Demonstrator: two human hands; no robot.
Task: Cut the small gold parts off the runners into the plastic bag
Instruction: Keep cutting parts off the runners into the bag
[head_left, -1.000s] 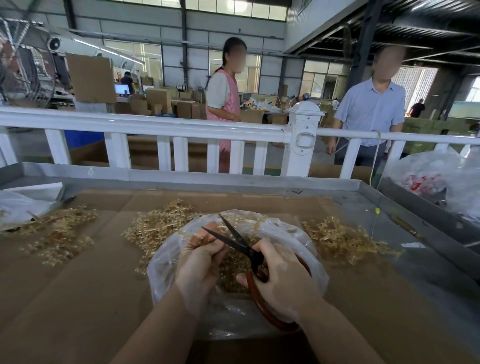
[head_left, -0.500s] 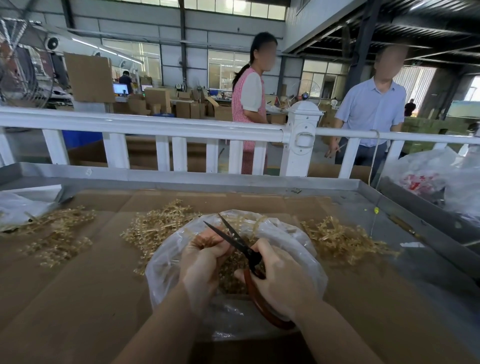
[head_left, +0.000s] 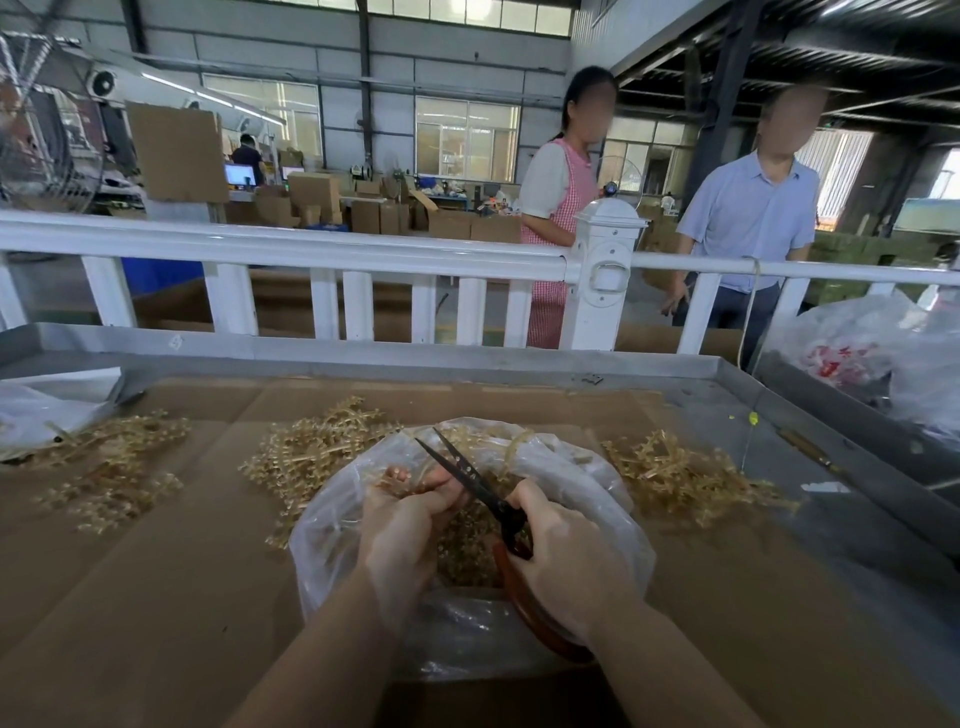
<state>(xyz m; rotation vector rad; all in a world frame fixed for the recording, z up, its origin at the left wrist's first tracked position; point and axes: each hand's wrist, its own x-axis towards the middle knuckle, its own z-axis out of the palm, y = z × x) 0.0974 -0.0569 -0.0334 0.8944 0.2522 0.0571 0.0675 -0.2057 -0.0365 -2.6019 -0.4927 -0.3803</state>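
My left hand (head_left: 410, 525) is curled over a gold runner (head_left: 410, 480), pinching it above the open mouth of the plastic bag (head_left: 597, 488). My right hand (head_left: 566, 561) is wrapped round the red-brown loop handles of the scissors (head_left: 478, 483), whose dark blades stand parted and point away from me, just beside the fingers of the left. Cut gold parts (head_left: 467, 540) already lie heaped inside the bag, between my two wrists.

I judge the runner light, thin and brittle-stiff: best held by its stem close to the cut, so it does not flex or spring off. The bag is limp film and will not hold its own shape.

More runners lie in piles on the cardboard-lined table (head_left: 156, 597): one pile (head_left: 317, 452) behind the bag, another (head_left: 680, 473) to the right, a third (head_left: 109, 467) well off left.
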